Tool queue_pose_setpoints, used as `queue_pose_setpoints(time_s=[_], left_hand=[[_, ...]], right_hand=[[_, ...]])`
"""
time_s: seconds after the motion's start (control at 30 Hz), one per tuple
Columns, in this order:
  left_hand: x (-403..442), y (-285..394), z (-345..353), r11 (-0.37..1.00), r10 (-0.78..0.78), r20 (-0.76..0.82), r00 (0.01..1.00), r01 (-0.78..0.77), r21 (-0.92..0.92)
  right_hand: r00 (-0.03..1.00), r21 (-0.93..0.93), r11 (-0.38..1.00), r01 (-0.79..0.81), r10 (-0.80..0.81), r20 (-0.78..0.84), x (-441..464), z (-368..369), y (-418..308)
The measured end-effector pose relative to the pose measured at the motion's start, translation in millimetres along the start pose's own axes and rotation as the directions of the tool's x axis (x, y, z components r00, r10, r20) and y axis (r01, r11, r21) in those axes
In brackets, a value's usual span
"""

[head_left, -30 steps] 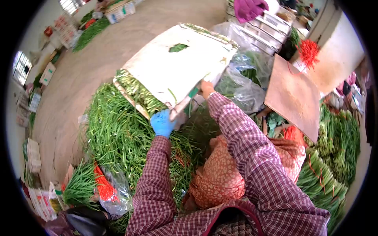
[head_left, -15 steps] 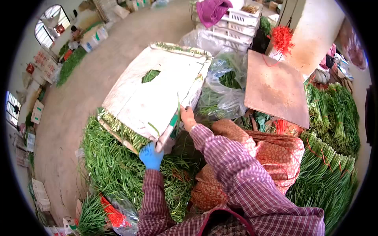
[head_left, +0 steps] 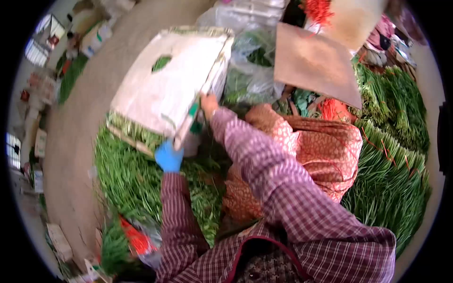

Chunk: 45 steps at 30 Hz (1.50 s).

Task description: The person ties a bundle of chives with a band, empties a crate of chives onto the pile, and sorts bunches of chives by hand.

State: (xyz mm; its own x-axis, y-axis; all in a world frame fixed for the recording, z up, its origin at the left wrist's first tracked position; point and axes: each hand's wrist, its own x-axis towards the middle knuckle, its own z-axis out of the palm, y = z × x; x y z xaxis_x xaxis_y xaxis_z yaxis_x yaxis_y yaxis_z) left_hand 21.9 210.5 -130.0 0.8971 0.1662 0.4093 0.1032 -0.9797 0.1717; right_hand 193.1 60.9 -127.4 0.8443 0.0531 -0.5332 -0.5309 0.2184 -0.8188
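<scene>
A white box with a hole in its top face rests over a heap of loose green stalks; pale stalk ends show along its open front side. My left hand, in a blue glove, is closed on the box's near corner. My bare right hand is closed on the box's right edge, by a strip of green tape. The fingertips of both hands are partly hidden and blurred.
Right of the box are clear plastic bags of greens and a brown board. Bundled green stalks lie at the far right. Red ties lie at lower left. White crates stand behind.
The view has shifted, so the box and both hands appear further left. Both hands have kept their hold on the box.
</scene>
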Motion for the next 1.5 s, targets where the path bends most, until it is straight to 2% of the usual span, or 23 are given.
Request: queue_pose_setpoints(time_s=[0.07, 0.13, 0.2, 0.27, 0.33, 0.37, 0.47, 0.5, 0.53, 0.6, 0.67, 0.73, 0.8, 0.83, 0.93, 1.13, 1.17, 1.27, 1.3, 1.33, 1.4, 1.47, 1.5], left_hand=[[-17, -7, 3, 0.995, 0.044, -0.036, 0.998, -0.041, 0.096], [-37, 1, -13, 0.997, 0.070, 0.045, 0.997, -0.071, 0.005], [-57, 9, -27, 0.999, 0.021, 0.086, 0.996, -0.024, 0.035], [-59, 17, -27, 1.000, -0.010, 0.153, 0.988, 0.006, 0.025], [-63, 19, -34, 0.999, 0.007, 0.150, 0.989, -0.012, 0.033], [-61, 20, -37, 0.999, -0.002, 0.151, 0.989, -0.005, 0.047], [-63, 18, -33, 0.999, 0.031, 0.054, 0.998, -0.033, 0.031], [-64, 19, -34, 0.999, 0.017, 0.070, 0.997, -0.019, 0.032], [-65, 19, -32, 0.998, 0.028, 0.041, 0.999, -0.030, 0.046], [-66, 19, -33, 1.000, 0.020, 0.024, 1.000, -0.021, 0.016], [-63, 20, -32, 0.999, 0.021, 0.034, 0.999, -0.022, 0.027], [-64, 22, -32, 0.999, 0.017, 0.019, 1.000, -0.018, 0.044], [-63, 23, -32, 1.000, 0.018, -0.048, 0.999, -0.017, 0.024], [-63, 23, -32, 1.000, 0.006, -0.017, 1.000, -0.006, 0.029], [-62, 23, -33, 0.999, 0.014, -0.016, 1.000, -0.013, 0.048], [-64, 23, -32, 0.998, 0.023, -0.020, 1.000, -0.022, 0.064], [-63, 24, -33, 0.998, 0.023, -0.015, 1.000, -0.022, 0.052], [-63, 20, -29, 0.998, 0.004, -0.006, 1.000, -0.003, 0.063], [-62, 21, -29, 0.997, 0.025, -0.013, 1.000, -0.024, 0.070], [-64, 21, -31, 0.996, 0.037, -0.022, 0.999, -0.035, 0.084], [-62, 21, -34, 0.990, 0.064, -0.010, 0.998, -0.062, 0.130], [-64, 18, -32, 0.992, 0.021, 0.056, 0.998, -0.028, 0.125], [-64, 16, -30, 0.992, 0.014, 0.069, 0.997, -0.023, 0.121]], right_hand=[[0.915, -0.236, 0.912, 0.334, -0.374, -0.151, 37, 6, 55], [0.968, -0.110, 0.968, 0.226, -0.236, -0.082, 3, -14, 67], [0.960, -0.049, 0.965, 0.258, -0.262, -0.097, -26, -18, 69], [0.962, -0.135, 0.968, 0.211, -0.230, -0.148, -41, -23, 52], [0.965, -0.205, 0.962, 0.181, -0.214, -0.152, -56, -21, 42], [0.941, -0.143, 0.948, 0.283, -0.304, -0.149, -40, -21, 62], [0.973, 0.089, 0.971, 0.223, -0.216, -0.082, -55, -20, 42], [0.959, 0.015, 0.961, 0.275, -0.273, -0.071, -38, -24, 55], [0.976, 0.020, 0.976, 0.219, -0.218, -0.021, -43, -28, 46], [0.996, 0.185, 0.982, 0.031, -0.046, 0.075, -53, -30, 31], [0.999, 0.040, 0.999, -0.002, 0.001, 0.033, -32, -30, 33], [0.999, 0.015, 1.000, -0.024, 0.024, 0.022, -12, -29, 43], [0.997, 0.069, 0.997, -0.024, 0.019, 0.071, -13, -28, 41], [0.997, 0.071, 0.997, -0.014, 0.009, 0.072, -16, -29, 37], [0.998, 0.009, 0.999, -0.041, 0.040, 0.052, -26, -30, 33], [0.994, -0.112, 0.991, 0.077, -0.084, -0.068, -21, -25, 43], [0.989, -0.196, 0.977, 0.080, -0.102, -0.106, -22, -24, 42], [0.987, -0.191, 0.977, 0.094, -0.116, -0.107, -32, -26, 37], [0.973, -0.162, 0.967, 0.198, -0.214, -0.087, -13, -24, 58], [0.978, -0.160, 0.969, 0.189, -0.201, -0.060, -8, -24, 63], [0.983, 0.032, 0.984, 0.174, -0.175, 0.058, 17, -26, 83], [0.975, 0.139, 0.970, 0.197, -0.209, 0.074, 0, -30, 74], [0.979, 0.104, 0.980, 0.169, -0.179, 0.100, -6, -33, 69]])
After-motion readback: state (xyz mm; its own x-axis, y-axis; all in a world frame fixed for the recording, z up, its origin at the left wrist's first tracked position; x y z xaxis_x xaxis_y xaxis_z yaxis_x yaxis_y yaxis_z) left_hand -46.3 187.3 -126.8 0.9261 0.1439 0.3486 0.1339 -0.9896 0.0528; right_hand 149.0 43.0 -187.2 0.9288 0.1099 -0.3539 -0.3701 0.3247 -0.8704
